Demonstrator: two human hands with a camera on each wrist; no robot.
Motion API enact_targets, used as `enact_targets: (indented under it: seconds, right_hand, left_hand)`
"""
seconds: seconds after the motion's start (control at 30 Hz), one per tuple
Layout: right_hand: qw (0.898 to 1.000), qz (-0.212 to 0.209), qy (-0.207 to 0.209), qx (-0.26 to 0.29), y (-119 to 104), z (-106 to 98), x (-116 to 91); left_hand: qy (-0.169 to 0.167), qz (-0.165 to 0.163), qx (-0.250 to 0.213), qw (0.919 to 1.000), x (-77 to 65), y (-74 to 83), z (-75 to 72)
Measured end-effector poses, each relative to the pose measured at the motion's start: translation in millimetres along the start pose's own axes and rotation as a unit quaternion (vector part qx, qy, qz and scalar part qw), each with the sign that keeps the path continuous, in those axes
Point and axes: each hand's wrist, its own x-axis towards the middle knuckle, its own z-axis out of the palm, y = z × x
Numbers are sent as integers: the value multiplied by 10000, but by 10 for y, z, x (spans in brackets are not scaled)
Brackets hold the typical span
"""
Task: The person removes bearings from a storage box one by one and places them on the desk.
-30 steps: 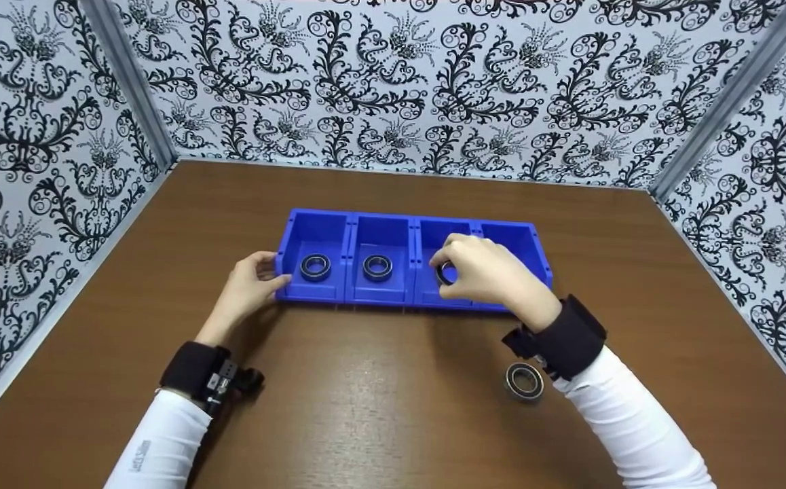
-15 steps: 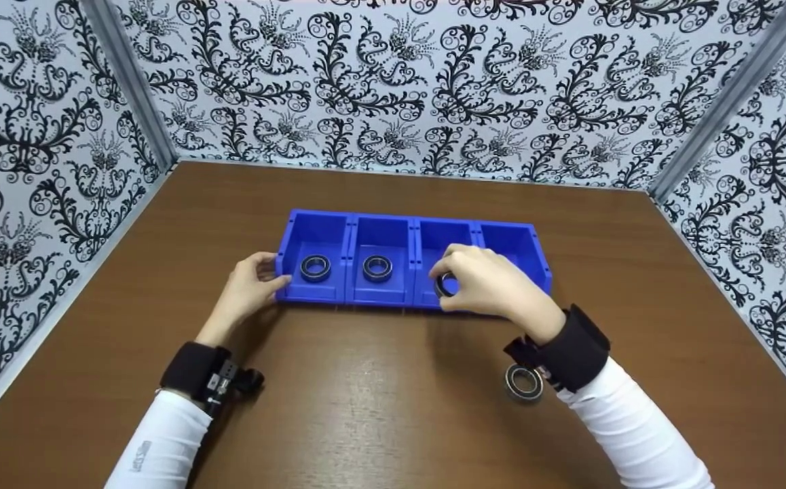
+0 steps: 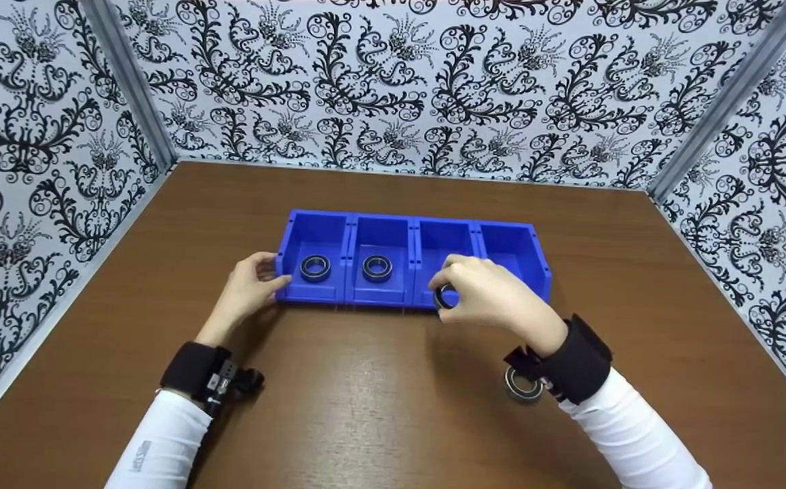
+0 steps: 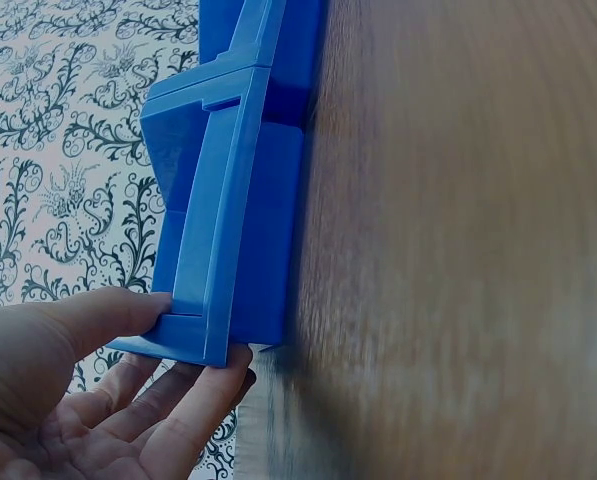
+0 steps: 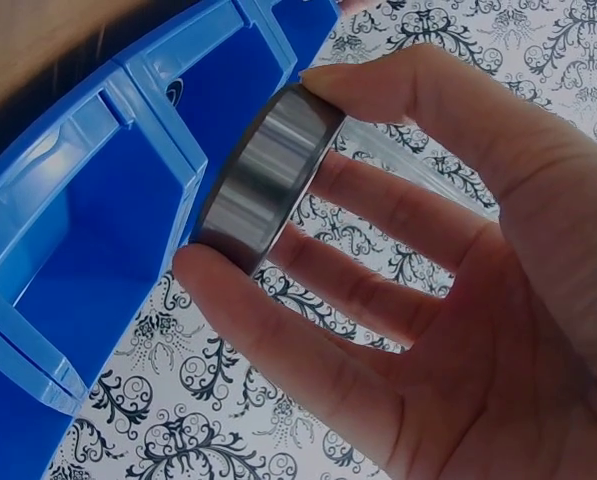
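A ball bearing [image 5: 268, 170] with a shiny steel outer ring is pinched between the thumb and a finger of my right hand [image 3: 491, 292]. It is held over the front edge of the third compartment of a blue four-part bin [image 3: 379, 297]. My left hand [image 3: 250, 285] grips the bin's left side wall, thumb inside and fingers outside, as the left wrist view shows at the bin's end [image 4: 218, 290]. One bearing [image 3: 315, 267] lies flat in the leftmost compartment, and another bearing [image 3: 377, 268] lies in the second.
Another bearing [image 3: 522, 386] lies on the brown table [image 3: 359, 394] at the right, partly covered by the right wrist strap [image 3: 573, 360]. Patterned walls [image 3: 393, 88] with grey corner posts stand at the back and both sides.
My right hand has drawn the bearing back toward the front edge of the third compartment, nearer to me. The left hand stays on the bin's side wall.
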Motion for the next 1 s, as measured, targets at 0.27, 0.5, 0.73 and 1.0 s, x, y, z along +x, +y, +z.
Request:
enact_targets:
  seconds: [0.27,0.5,0.73,1.0]
  right_hand:
    - [10000,-74,-33,-20,-14,28,-42]
    - [9999,-137,-65,16,-38,41,-83]
    - [9995,-309,93,-18,-50,89,-134]
    - [9995,-313,16,-10,-66,150,-182]
  left_hand:
    - [-11,79,-82,9999,20,-25,4]
    - [-5,41,-61,10000,17,-22,2]
    - [4,48,-1,10000,22,-19,3]
    - [6,62,-6,10000,15,-20,6]
